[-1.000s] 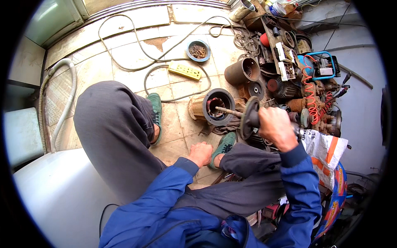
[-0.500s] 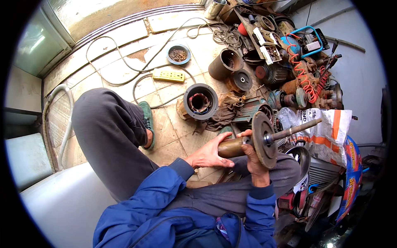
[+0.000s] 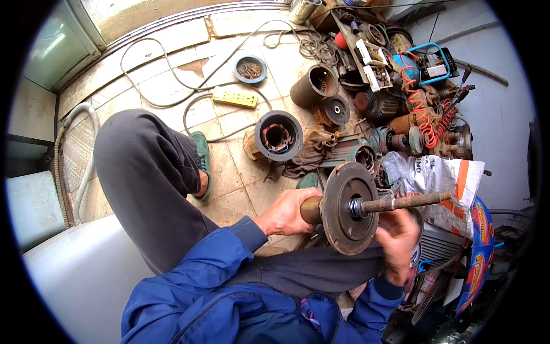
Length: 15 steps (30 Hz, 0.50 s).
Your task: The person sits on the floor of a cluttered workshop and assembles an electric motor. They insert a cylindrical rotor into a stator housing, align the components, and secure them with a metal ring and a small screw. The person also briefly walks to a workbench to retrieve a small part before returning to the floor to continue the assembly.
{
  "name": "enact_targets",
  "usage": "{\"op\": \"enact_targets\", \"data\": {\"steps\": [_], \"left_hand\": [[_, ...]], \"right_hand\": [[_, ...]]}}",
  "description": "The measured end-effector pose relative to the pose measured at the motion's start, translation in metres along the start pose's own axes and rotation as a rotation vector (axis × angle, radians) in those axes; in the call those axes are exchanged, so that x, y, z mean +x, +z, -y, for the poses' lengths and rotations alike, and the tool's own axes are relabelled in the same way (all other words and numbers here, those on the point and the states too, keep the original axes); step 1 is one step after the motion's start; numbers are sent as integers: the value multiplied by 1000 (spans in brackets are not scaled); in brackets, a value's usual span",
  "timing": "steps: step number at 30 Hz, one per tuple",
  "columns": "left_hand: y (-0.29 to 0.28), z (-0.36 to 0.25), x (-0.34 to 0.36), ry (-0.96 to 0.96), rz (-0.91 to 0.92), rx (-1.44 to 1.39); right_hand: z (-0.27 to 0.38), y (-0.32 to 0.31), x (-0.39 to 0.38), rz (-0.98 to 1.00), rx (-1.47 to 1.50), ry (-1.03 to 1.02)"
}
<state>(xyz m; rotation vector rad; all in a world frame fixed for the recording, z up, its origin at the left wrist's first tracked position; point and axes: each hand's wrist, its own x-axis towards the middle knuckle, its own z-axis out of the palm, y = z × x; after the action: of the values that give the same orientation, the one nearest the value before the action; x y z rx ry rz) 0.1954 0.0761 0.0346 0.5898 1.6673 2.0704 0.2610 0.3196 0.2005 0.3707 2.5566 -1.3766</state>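
Note:
My left hand (image 3: 285,213) is wrapped round the brass-coloured cylinder of a motor rotor (image 3: 311,210), holding it above my lap. A round, dark metal end cover (image 3: 338,215) sits on the rotor, its broad face turned to the right. From its middle the rotor's long shaft (image 3: 409,202) sticks out to the right, past a shiny ring at the hub. My right hand (image 3: 397,236) is below the shaft, right of the end cover. It is blurred and its fingers are partly curled, so I cannot tell whether it touches anything.
A motor housing (image 3: 279,136) with windings inside stands on the tiles ahead. Near it are a bowl of bolts (image 3: 250,69), a yellow power strip (image 3: 235,97) and a looping cable (image 3: 213,80). Motor parts, a coiled red hose (image 3: 421,117) and a white sack (image 3: 438,180) crowd the right.
My right hand has come off the rotor and moved right, below the shaft. The end cover has shifted a little left and turned more toward me. My left hand keeps hold.

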Motion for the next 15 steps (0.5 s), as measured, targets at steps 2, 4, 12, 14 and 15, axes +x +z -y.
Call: {"op": "enact_targets", "data": {"steps": [2,4,12,14,15], "left_hand": [[-2,-5,2,13,12,12],[-3,1,-2,20,-9,34],[-14,27,0,-27,-79,211],[-17,31,1,-21,-96,258],[-19,31,5,13,-79,314]], "right_hand": [[33,0,-1,-118,412,-407],[84,34,10,-78,575,-629],[96,57,57,103,871,-343],[97,69,61,64,887,-355],[98,72,63,49,894,-357]]}}
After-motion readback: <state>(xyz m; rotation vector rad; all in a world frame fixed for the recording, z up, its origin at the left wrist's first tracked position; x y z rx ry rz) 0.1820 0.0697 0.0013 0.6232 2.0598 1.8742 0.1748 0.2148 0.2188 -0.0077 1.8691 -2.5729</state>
